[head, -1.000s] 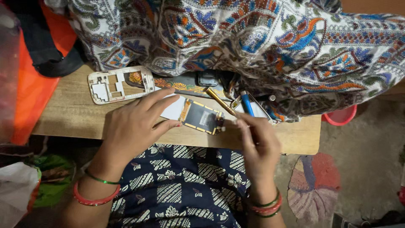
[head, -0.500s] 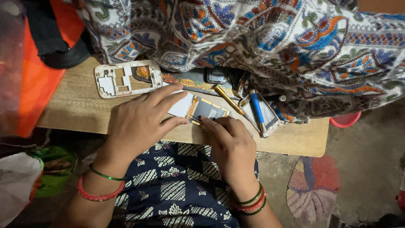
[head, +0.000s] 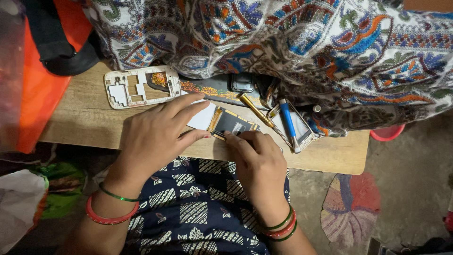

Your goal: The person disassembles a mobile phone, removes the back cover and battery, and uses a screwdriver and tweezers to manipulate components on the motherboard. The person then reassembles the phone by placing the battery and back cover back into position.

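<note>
Right hand (head: pixel 258 163) now shifted onto the near edge of the small gold-framed phone board (head: pixel 232 123) on the counter (head: pixel 85 118), fingertips pressed together; left hand (head: pixel 153 134) lies flat, pinning it; best kept steady, pressure light.

On my feed, a wooden table (head: pixel 85 118) carries a white phone frame (head: pixel 141 87), a small circuit board (head: pixel 231 123), a brass-handled screwdriver (head: pixel 254 109) and patterned cloth (head: pixel 292 52).

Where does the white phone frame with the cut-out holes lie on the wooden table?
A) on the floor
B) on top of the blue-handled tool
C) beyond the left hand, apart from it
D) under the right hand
C: the white phone frame lies flat on the wooden table beyond the left hand, with bare wood between them.
</note>
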